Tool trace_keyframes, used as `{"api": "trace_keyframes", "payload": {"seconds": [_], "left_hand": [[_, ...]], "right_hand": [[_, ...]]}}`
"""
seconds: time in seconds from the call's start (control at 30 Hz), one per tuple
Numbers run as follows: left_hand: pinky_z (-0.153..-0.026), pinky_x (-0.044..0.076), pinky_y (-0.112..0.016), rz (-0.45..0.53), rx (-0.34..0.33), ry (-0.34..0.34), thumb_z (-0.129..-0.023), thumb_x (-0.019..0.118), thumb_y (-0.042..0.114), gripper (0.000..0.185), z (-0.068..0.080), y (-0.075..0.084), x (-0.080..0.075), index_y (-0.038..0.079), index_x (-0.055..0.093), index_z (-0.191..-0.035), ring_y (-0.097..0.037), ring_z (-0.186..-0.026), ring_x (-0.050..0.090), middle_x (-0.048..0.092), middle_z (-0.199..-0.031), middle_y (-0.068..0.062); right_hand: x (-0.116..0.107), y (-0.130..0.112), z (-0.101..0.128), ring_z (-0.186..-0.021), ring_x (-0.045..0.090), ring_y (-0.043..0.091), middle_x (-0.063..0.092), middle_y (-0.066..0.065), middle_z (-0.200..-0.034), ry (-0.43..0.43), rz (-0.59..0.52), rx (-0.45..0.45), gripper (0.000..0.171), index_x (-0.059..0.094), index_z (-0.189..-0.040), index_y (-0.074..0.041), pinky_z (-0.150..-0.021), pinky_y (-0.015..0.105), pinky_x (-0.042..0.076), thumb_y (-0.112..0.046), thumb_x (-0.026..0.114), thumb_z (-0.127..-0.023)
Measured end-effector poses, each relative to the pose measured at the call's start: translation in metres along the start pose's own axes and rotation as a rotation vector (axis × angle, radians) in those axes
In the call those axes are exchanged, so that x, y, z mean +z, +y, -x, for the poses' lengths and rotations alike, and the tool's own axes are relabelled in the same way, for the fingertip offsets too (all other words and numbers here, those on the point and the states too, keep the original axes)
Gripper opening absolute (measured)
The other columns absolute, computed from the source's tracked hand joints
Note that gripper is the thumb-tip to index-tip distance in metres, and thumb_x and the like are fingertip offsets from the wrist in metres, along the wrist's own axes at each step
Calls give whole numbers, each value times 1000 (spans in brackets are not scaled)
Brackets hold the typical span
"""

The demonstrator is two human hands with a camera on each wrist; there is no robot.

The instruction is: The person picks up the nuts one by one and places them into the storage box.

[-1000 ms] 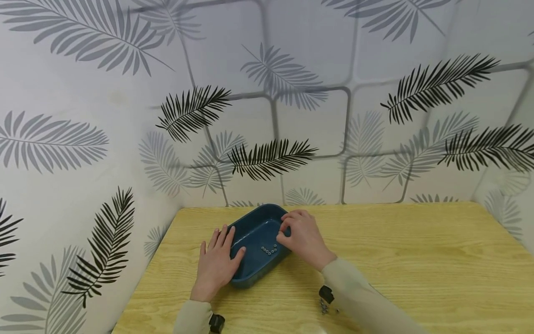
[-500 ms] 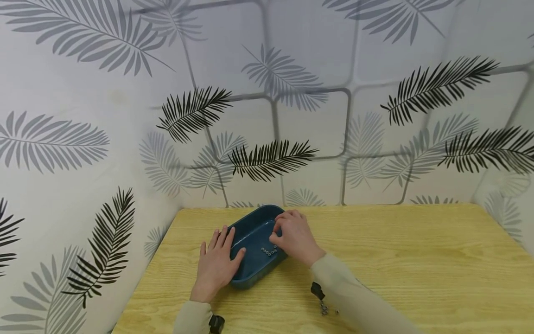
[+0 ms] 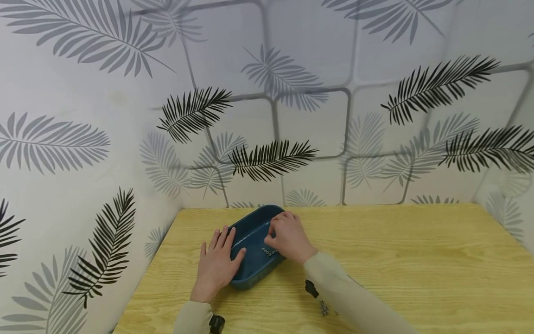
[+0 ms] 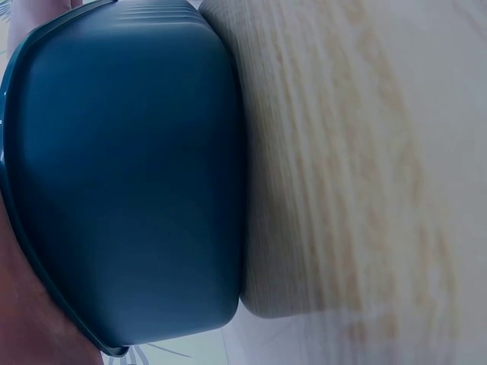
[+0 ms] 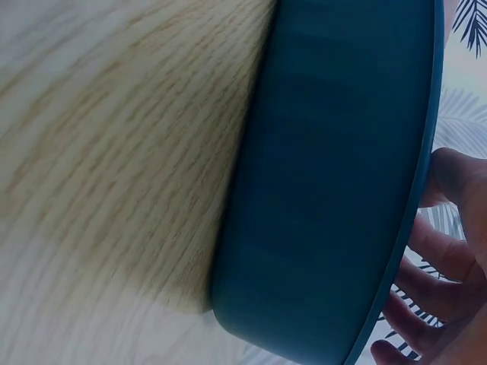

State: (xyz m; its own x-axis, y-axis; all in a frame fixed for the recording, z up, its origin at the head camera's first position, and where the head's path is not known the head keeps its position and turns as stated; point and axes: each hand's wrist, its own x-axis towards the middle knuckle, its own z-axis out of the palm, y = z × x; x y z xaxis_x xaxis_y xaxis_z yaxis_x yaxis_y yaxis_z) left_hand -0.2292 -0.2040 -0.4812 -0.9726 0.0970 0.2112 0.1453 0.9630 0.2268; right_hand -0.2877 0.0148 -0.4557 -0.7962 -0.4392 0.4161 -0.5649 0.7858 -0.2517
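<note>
**Blue tray with small metal rings, both hands at its sides**

The blue tray [image 3: 250, 260] stands on the wooden worktop [image 3: 396, 260], near the worktop's left rear corner and set at an angle to its edges. A cluster of small metal rings [image 3: 269, 251] lies on the tray floor, towards the right wall.

The left hand [image 3: 217, 264] lies flat on the worktop against the tray's left wall. Its fingers [image 3: 221, 239] are straight and spread, gripping nothing; the thumb touches the tray rim.

The right hand [image 3: 289, 236] sits over the tray's right rim, directly above and beside the rings. Its fingers [image 5: 437, 262] are curled, with the tips drawn together over the tray interior. Whether they pinch a ring cannot be told: the hand itself screens the fingertips in the head view, and the tray wall blocks them in the right wrist view.

In the left wrist view the tray's outer wall [image 4: 129, 182] fills most of the picture and hides its contents.

A second small group of metal parts [image 3: 323, 307] lies on the worktop near the right sleeve [image 3: 346, 297], well apart from the tray. Leaf-patterned walls [image 3: 271, 116] close off the rear and left of the worktop.
</note>
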Motion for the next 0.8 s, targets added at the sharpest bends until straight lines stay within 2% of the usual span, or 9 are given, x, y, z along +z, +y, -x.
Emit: {"api": "trace_keyframes", "payload": {"seconds": [0.17,0.33,0.5,0.63,0.8], "left_hand": [[-112,15,-65,3,6,-4,-100,48,51,69,0,0,2,14,32,-156,-33,-148,17,24,-161,-11],[-112,16,-65,3,4,5,-100,49,51,69,-1,-1,3,14,32,-156,-33,-147,19,25,-160,-11],[-112,15,-65,6,9,15,-100,50,49,69,0,-1,1,13,33,-155,-34,-147,19,25,-160,-12],[-112,15,-65,4,4,2,-101,49,50,68,-1,-1,0,13,32,-156,-33,-148,18,24,-161,-11],[-112,14,-65,6,-7,-16,-101,48,51,69,-1,-1,-1,15,30,-157,-32,-148,17,22,-162,-10]], "right_hand": [[1,-3,-3,-110,54,29,68,3,-105,-32,-2,11,18,64,-66,-22,-97,55,40,-23,71,-83],[4,-5,-6,-107,54,29,66,-2,-89,-78,9,16,28,59,-56,-23,-97,56,39,-20,69,-82],[6,-7,-11,-96,54,28,57,-8,-71,-127,35,23,36,55,-49,-24,-93,54,40,-20,70,-82],[7,-9,-14,-89,52,25,53,-11,-64,-177,75,41,39,57,-48,-25,-92,53,41,-25,73,-84],[9,-11,-16,-87,53,25,58,-10,-68,-223,109,63,31,66,-57,-25,-93,53,42,-35,78,-84]]}}
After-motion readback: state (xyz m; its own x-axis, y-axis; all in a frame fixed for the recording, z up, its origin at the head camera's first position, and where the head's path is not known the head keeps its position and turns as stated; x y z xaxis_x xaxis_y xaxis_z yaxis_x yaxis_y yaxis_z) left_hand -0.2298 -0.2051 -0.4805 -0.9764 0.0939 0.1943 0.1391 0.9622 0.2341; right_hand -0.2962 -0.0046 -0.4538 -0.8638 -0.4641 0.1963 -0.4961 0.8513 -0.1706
